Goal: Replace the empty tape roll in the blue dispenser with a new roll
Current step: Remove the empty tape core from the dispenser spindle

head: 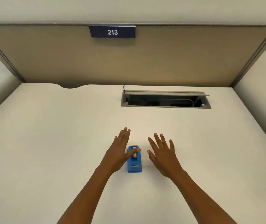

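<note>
A small blue tape dispenser (pixel 134 164) stands on the cream desk (pixel 48 143), its length running away from me, with a pale roll core showing in its top slot. My left hand (pixel 118 151) hovers flat just left of it, fingers spread, the thumb reaching across the dispenser's top. My right hand (pixel 162 155) is spread flat to the right of the dispenser, a small gap away. Neither hand holds anything. I see no new tape roll.
An open cable hatch (pixel 165 99) with dark wiring inside is set into the desk at the back right. A tan partition with a sign reading 213 (pixel 112 32) closes the far side. White side panels flank the desk.
</note>
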